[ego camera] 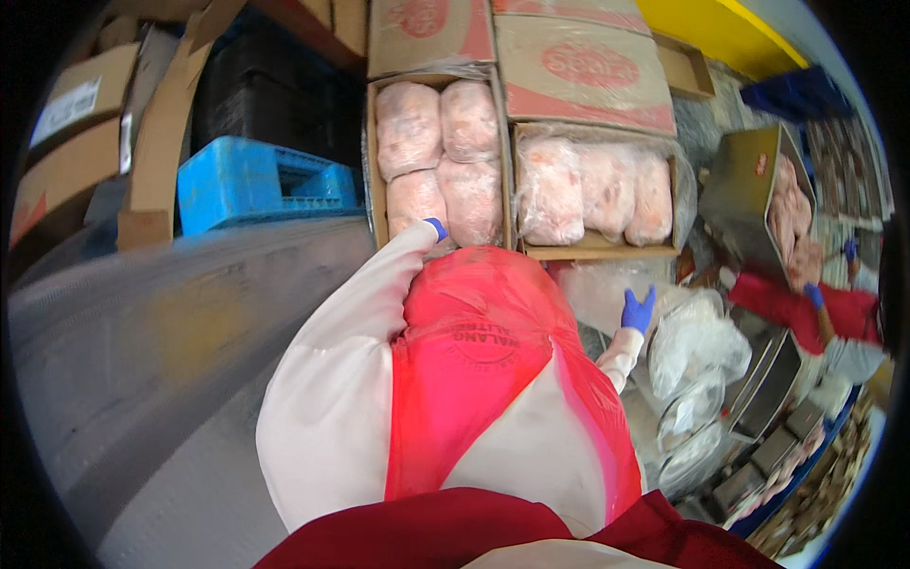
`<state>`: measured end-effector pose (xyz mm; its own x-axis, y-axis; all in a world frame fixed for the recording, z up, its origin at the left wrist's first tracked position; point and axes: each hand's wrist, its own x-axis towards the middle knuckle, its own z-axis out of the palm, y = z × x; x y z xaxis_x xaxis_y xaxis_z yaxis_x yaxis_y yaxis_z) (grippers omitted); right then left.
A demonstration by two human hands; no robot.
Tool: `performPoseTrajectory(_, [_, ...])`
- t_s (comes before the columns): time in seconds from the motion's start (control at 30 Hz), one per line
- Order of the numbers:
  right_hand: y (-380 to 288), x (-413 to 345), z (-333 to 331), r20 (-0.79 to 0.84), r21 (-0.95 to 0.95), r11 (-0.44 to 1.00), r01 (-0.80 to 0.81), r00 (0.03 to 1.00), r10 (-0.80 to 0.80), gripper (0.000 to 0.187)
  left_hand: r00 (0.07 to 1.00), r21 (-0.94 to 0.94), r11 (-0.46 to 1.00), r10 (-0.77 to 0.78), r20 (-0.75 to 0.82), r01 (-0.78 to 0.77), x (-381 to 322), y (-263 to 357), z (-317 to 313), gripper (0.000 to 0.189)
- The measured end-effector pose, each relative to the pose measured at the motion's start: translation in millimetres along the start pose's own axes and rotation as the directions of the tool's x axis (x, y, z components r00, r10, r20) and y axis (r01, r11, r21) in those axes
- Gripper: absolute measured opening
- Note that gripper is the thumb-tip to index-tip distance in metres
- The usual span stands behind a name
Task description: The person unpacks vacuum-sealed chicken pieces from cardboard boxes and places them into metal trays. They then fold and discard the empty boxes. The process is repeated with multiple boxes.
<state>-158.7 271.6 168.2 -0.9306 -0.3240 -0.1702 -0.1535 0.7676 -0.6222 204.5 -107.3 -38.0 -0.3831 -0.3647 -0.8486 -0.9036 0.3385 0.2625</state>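
My left hand, in a blue glove, is at the near end of an open cardboard box of plastic-wrapped, pale pink meat blocks. Only part of it shows beside my pink plastic apron, so its grip is hidden. Gloved in blue too, my right hand is low on the right with its fingers apart and nothing seen in it. Clear plastic sheeting lies beside that hand. Ahead of it, a second open box holds three wrapped meat blocks.
Printed cartons lie beyond the open boxes. At left are a blue plastic pallet and cardboard pieces. To the right, crumpled clear bags lie near a steel bin of meat, where a co-worker's gloved hand is.
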Motion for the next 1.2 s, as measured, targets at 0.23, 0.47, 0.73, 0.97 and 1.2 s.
performPoseTrajectory(0.23, [75, 14, -35, -0.429, -0.454, 0.829, -0.325, 0.896, 0.116, 0.088, 0.998, -0.093, 0.994, 0.060, -0.010, -0.061, -11, -26, -12, 0.035])
performPoseTrajectory(0.47, [144, 35, -26, -0.156, -0.363, 0.877, -0.315, 0.948, 0.276, 0.092, 0.999, -0.239, 0.971, -0.011, 0.030, 0.018, 12, -27, -21, 0.030])
performPoseTrajectory(0.73, [64, 42, -23, -0.298, -0.318, 0.665, -0.676, 0.737, 0.607, 0.102, 0.970, -0.241, 0.956, 0.205, 0.128, -0.170, 33, -13, -37, 0.025])
performPoseTrajectory(0.97, [43, 45, -24, -0.328, -0.335, 0.601, -0.726, 0.688, 0.647, 0.100, 0.832, -0.273, 0.892, 0.440, 0.337, -0.361, -42, 114, -114, 0.016])
performPoseTrajectory(1.2, [41, 33, -32, -0.302, -0.371, 0.652, -0.661, 0.750, 0.588, 0.101, 0.599, -0.036, 0.779, 0.510, 0.617, -0.626, -183, 204, -187, 0.027])
